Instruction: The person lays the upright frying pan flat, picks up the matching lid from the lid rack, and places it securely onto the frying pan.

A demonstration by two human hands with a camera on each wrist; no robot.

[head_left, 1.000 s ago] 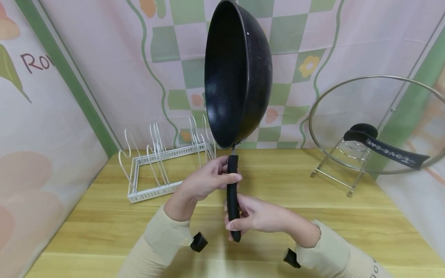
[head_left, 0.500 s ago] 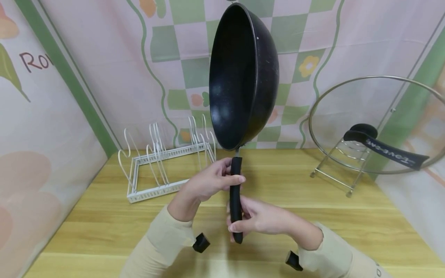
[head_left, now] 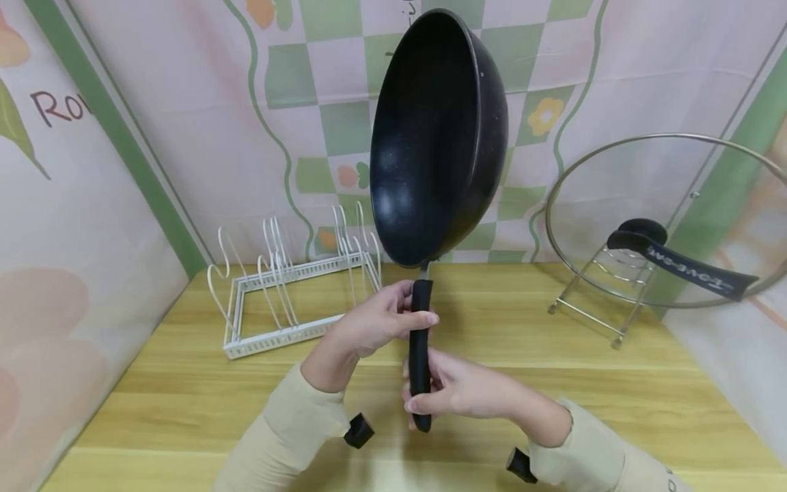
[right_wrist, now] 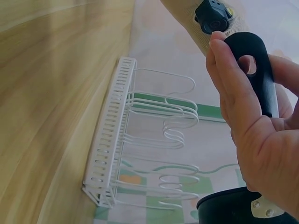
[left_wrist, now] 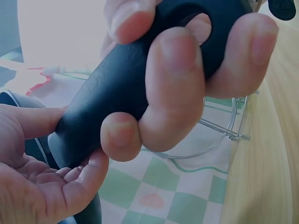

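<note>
Holding pan point(head_left: 433, 164) almost upright, bowl point(head_left: 424, 130) in upper centre of frame — gripped by handle point(head_left: 420, 348) w/ left hand point(head_left: 371, 321) just under bowl & right hand point(head_left: 458, 386) at lower end, both curled round it. Better to squeeze evenly, esp. vs. twisting of prob. heavy bowl — & to steer clear of white rack point(head_left: 283, 335), centre left, & glass lid point(head_left: 667, 198), centre right.

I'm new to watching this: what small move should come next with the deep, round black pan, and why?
Probably ease the deep, round black pan left toward the white wire rack: left grip and right grip both hold its long black handle, bowl upward in mid-air, and the rack has upright dividers.
</note>
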